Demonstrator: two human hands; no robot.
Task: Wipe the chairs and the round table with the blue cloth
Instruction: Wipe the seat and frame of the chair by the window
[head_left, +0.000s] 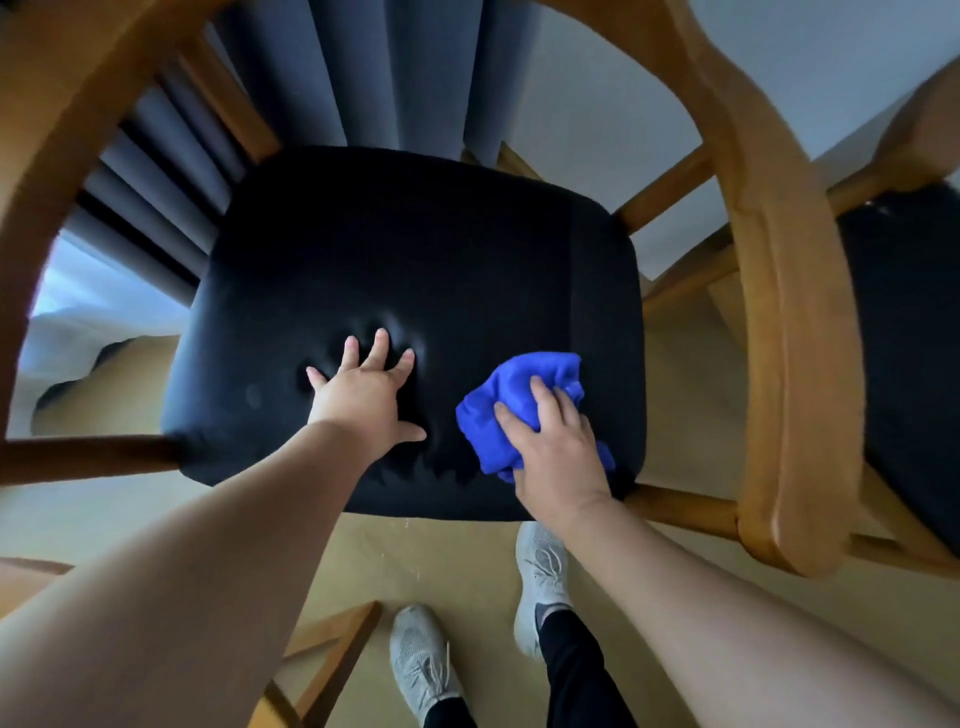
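Note:
A wooden armchair with a black padded seat (415, 249) fills the view from above. My left hand (363, 395) presses flat on the seat's front middle, fingers spread, denting the padding. To its right, my right hand (556, 447) lies on a bunched blue cloth (514, 395) at the seat's front right corner, fingers curled over it. The round table is not in view.
The chair's curved wooden armrest (789, 312) arcs down the right side; a second black-seated chair (914, 338) stands just beyond it. Grey curtains (363, 67) hang behind. My grey shoes (540, 577) stand on the tan floor below the seat. Wooden leg pieces (332, 654) lie at lower left.

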